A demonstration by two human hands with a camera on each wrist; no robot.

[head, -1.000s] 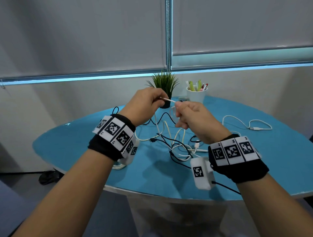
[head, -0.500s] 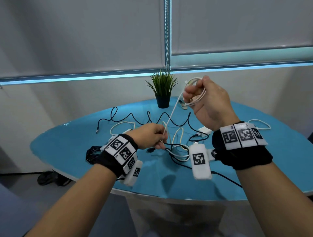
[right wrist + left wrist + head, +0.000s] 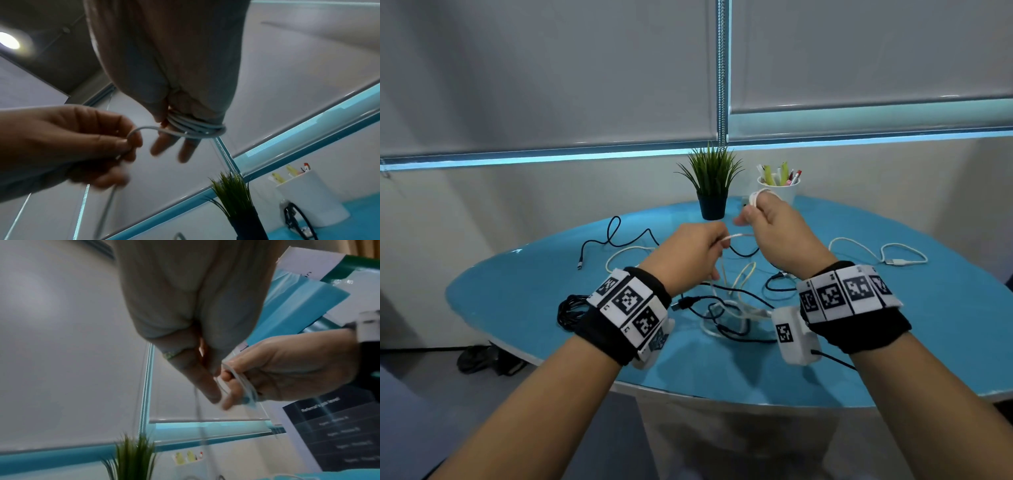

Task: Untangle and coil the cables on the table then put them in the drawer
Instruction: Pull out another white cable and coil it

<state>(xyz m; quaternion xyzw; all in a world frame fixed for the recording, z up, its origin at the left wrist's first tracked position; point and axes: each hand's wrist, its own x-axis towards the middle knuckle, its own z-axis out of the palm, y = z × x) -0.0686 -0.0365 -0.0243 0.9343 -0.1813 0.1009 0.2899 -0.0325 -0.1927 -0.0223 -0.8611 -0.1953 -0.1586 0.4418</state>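
Note:
My right hand [image 3: 751, 214] is raised over the blue table [image 3: 893, 342]. A white cable [image 3: 197, 128] is wound in several loops around its fingers, and the thumb presses on the loops. Just to its left, my left hand [image 3: 720, 245] pinches the free run of that white cable [image 3: 739, 235], which then drops to a tangle of black and white cables [image 3: 732, 305] on the table. In the right wrist view my left hand [image 3: 127, 144] grips the cable where it bends. The left wrist view is blurred but shows the coil [image 3: 246, 386] on my right hand.
A coiled black cable [image 3: 570, 313] lies at the table's left edge. A loose black cable [image 3: 619, 236] lies behind it, and a white cable [image 3: 876, 255] at the right. A potted plant [image 3: 712, 185] and a white pen cup [image 3: 780, 188] stand at the back.
My right hand came down from its raised position with the coil. My left hand rose from near the table, sliding along the white cable, and the two hands are now close together.

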